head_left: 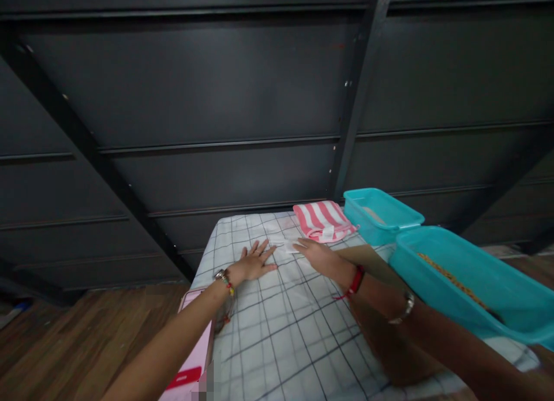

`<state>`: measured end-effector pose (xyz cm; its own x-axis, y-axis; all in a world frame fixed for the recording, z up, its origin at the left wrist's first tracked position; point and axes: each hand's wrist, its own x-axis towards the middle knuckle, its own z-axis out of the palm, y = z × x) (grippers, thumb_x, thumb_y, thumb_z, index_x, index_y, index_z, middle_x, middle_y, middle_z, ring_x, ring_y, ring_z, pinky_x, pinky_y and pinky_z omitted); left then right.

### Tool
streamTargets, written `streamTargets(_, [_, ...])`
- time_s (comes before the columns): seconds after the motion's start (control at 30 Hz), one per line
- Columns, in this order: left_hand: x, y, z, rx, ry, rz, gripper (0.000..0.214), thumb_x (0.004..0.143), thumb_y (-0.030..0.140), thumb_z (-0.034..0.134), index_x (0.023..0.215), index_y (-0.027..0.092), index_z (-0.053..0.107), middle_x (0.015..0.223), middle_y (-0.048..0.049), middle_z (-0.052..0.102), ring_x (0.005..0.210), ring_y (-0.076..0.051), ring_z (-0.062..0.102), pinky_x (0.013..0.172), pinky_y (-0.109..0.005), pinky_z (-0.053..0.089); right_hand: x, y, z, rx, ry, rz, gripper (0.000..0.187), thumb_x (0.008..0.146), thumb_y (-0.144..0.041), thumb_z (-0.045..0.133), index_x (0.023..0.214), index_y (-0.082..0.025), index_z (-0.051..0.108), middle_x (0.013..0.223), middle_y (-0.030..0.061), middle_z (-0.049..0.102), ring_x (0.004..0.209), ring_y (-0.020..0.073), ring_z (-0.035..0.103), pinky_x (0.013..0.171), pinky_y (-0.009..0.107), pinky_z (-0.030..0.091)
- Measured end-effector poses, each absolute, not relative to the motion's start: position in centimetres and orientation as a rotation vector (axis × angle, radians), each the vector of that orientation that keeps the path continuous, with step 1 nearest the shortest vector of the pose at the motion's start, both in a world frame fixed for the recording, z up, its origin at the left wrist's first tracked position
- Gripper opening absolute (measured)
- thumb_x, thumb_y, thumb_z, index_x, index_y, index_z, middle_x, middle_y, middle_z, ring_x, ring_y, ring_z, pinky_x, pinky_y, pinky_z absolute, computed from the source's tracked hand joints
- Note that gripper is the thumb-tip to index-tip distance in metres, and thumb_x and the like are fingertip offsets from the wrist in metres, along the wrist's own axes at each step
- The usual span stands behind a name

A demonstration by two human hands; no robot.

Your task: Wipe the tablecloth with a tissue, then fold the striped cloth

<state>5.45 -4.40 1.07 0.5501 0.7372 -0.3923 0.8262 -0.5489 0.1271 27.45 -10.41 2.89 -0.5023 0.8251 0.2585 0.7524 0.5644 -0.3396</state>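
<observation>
My left hand (253,264) lies flat on the white checked cloth (277,332), palm down with its fingers spread. My right hand (320,257) reaches in from the right, fingers stretched out and their tips resting on a thin, whitish, see-through sheet that looks like plastic (285,245). This sheet lies flat on the cloth between my two hands; its outline is hard to make out. Just beyond my right hand sits a folded pink-and-white striped cloth (322,219). Under my right forearm is a brown flat piece like cardboard (361,257), partly hidden.
Two turquoise plastic tubs stand on the right: a smaller one (381,231) at the back and a larger one (441,285) holding small yellowish-brown pieces. A pink box (197,346) with a red patch is at the left edge. A dark panelled wall (225,83) rises behind.
</observation>
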Motion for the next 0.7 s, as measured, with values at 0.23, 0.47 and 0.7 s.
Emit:
streamTargets(0.23, [3.1, -3.3, 0.7, 2.422, 1.462, -0.461, 0.069, 0.092, 0.061, 0.022, 0.15, 0.024, 0.011, 0.155, -0.0089, -0.003, 0.14, -0.035, -0.002, 0.107, -0.059, 0.011, 30.9, -18.5, 0.2, -1.159, -2.646, 0.378, 0.041, 0.087, -0.003, 0.039, 0.116, -0.02, 0.062, 0.126, 0.0075, 0.06, 0.12, 0.0185, 0.051, 0.104, 0.034, 0.042])
streamTargets(0.47, [3.6, -3.2, 0.9, 2.441, 1.466, -0.47, 0.071, 0.091, 0.061, 0.02, 0.15, 0.021, 0.01, 0.155, -0.0111, -0.002, 0.14, -0.036, -0.001, 0.106, -0.06, 0.014, 33.4, -25.9, 3.7, -0.96, -2.586, 1.014, 0.041, 0.085, -0.006, 0.041, 0.114, -0.022, 0.065, 0.115, 0.0062, 0.066, 0.114, 0.0161, 0.056, 0.101, 0.033, 0.042])
streamTargets(0.7, [4.7, -5.5, 1.2, 2.608, 1.503, -0.328, 0.062, 0.094, 0.049, 0.023, 0.148, 0.018, 0.023, 0.154, -0.0142, 0.012, 0.139, -0.037, 0.011, 0.104, -0.059, 0.021, 31.5, -21.7, 2.4, -1.24, -2.545, 0.501, 0.049, 0.079, 0.006, 0.035, 0.11, -0.016, 0.066, 0.116, 0.0086, 0.066, 0.11, 0.0173, 0.058, 0.1, 0.034, 0.043])
